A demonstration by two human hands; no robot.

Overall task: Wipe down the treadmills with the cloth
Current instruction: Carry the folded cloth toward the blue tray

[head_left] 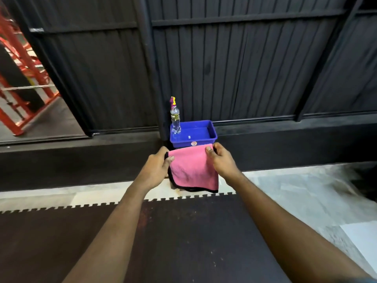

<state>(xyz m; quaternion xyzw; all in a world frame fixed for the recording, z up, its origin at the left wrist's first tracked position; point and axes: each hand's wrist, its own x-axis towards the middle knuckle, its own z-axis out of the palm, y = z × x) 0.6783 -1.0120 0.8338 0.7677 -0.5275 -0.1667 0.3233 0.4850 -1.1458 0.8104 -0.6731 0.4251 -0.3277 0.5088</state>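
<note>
There are two hands, the left (pixel 157 166) and the right (pixel 221 160), one pink cloth (pixel 193 170), one blue tray (pixel 204 137) and one spray bottle (pixel 175 119).

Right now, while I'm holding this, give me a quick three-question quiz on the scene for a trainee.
1. True or false: the spray bottle stands upright at the left end of the blue tray.
2. The left hand and right hand are: A) both empty B) both pinching the pink cloth by its top edge C) gripping the bottle.
3. Fill in: the cloth's border trim is ____.

Key: 1 true; 2 B; 3 black.
</note>
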